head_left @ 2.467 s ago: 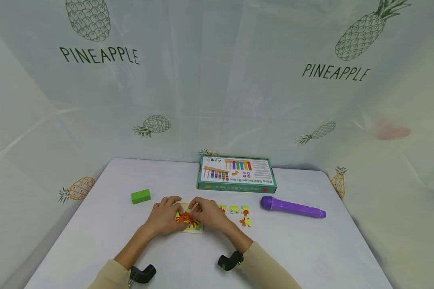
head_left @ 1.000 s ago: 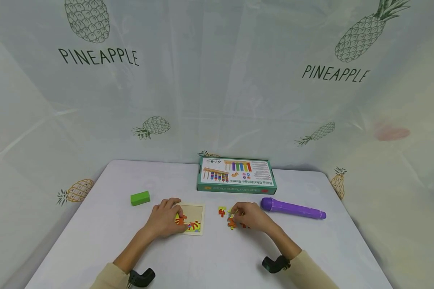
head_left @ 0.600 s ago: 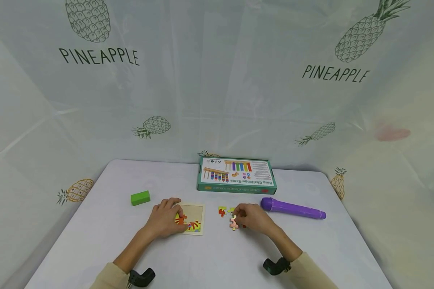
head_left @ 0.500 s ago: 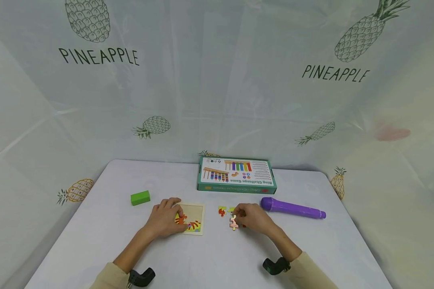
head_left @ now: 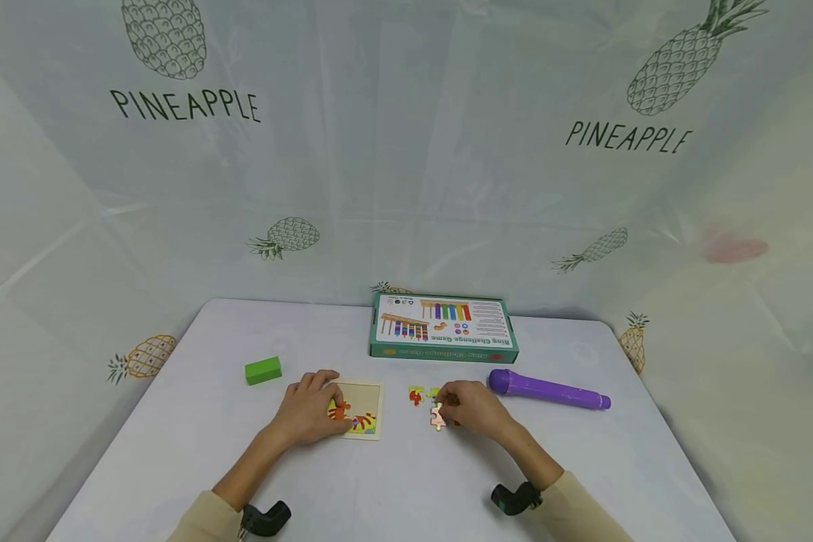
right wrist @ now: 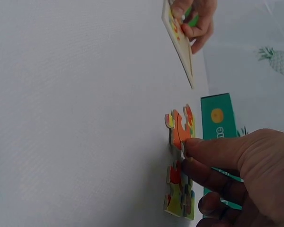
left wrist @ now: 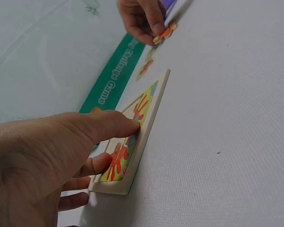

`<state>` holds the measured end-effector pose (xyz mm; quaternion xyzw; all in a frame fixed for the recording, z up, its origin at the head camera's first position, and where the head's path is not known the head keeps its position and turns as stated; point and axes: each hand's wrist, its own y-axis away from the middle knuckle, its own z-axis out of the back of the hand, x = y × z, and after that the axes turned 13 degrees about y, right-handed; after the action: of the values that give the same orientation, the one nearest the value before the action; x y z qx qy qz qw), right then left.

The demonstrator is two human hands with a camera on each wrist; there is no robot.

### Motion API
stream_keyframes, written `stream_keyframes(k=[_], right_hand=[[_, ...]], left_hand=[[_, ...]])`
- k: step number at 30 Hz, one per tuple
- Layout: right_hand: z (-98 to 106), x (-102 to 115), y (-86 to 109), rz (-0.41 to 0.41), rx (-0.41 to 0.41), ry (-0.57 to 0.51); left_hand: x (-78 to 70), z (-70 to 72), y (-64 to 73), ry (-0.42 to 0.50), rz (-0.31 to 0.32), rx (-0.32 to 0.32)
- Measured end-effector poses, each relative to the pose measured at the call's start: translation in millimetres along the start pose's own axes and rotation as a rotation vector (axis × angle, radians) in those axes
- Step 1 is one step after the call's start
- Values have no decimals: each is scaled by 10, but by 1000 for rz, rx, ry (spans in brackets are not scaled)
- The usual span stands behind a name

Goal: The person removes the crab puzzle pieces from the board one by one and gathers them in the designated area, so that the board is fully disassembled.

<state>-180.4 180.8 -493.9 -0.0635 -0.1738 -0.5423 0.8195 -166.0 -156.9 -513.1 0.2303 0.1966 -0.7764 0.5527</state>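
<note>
A small wooden puzzle board (head_left: 370, 435) lies on the white table, with picture pieces (left wrist: 117, 163) in its left and near parts and bare wood in the rest. My left hand (head_left: 309, 406) holds the board at its left side; in the left wrist view the thumb touches the pieces by the near rim. To the right, my right hand (head_left: 476, 407) pinches an orange puzzle piece (right wrist: 181, 132) between thumb and finger, tilted just over the table. Loose puzzle pieces (head_left: 416, 395) lie around it, and some are partly hidden under that hand.
Behind the pieces is a green-edged game box (head_left: 443, 327). A purple microphone-shaped stick (head_left: 549, 389) lies right of my right hand, and a green block (head_left: 263, 370) lies beyond my left hand. A printed curtain (head_left: 406, 150) hangs behind the table.
My right hand has moved from the board rightward to the loose pieces and now pinches one, which has turned and tilted. My left hand stays on the board. In the last half second almost nothing moves.
</note>
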Motion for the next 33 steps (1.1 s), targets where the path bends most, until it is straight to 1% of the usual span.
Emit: stream_keyframes(k=[11,20,33], right_hand=[[2,19,2,5,-19,34],[-12,9,-3,-12,-15,38],[-31,-3,-13,-27,-17,61]], left_hand=[[-8,2,-1,7,-2,-4],[20,-23,-8,4,4,-1],[16,-29,-8,1,9,-6]])
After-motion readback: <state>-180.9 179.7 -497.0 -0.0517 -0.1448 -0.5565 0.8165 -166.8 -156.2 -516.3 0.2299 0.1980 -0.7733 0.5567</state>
